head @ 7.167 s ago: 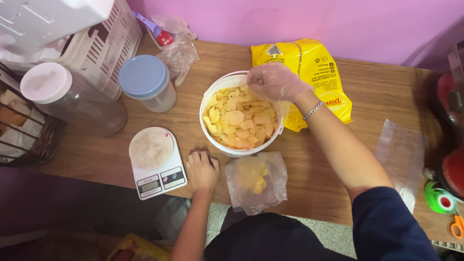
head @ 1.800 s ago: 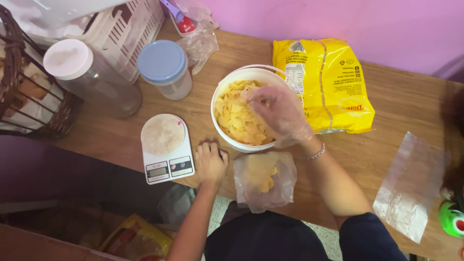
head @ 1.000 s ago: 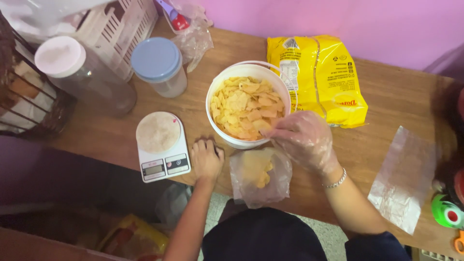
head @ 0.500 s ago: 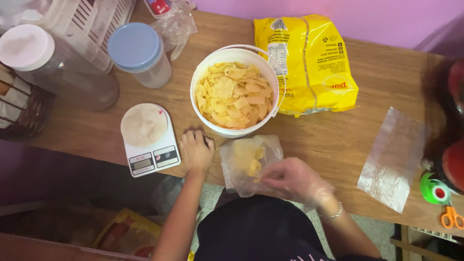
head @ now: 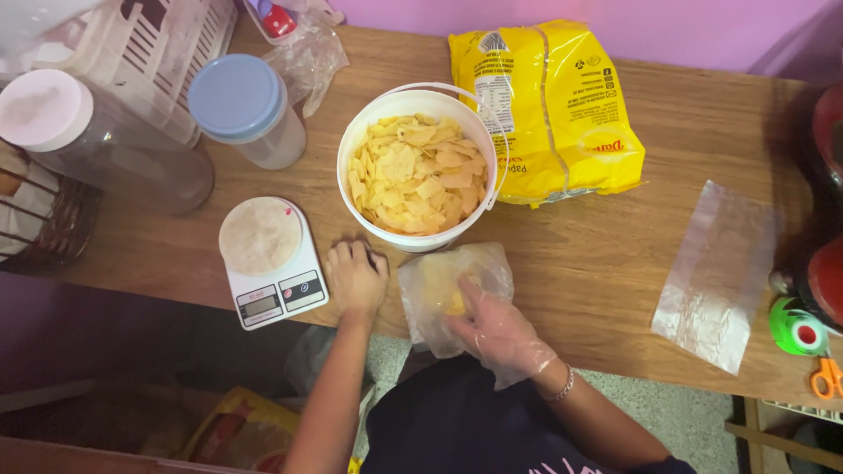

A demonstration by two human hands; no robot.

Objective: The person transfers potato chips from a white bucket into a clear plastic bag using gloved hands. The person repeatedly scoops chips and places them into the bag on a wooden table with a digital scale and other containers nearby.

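A white bucket (head: 369,145) full of yellow chips (head: 417,184) stands in the middle of the wooden table (head: 580,263). Just in front of it lies a small clear plastic bag (head: 430,290) with some chips inside. My right hand (head: 496,329), in a thin clear glove, reaches into the bag's mouth with chips in its fingers. My left hand (head: 354,276) rests bare and curled on the table between the bag and a small white kitchen scale (head: 268,263), holding nothing that I can see.
A large yellow chip bag (head: 544,105) lies behind the bucket. Empty clear bags (head: 716,272) lie at right, near a green tape roll (head: 795,326) and orange scissors (head: 825,377). Two lidded jars (head: 241,110) (head: 79,140), a white crate (head: 149,53) and a wire basket (head: 39,219) stand at left.
My right hand went from the bucket down to the small bag and now sits inside its mouth. The left hand stayed put beside the scale.
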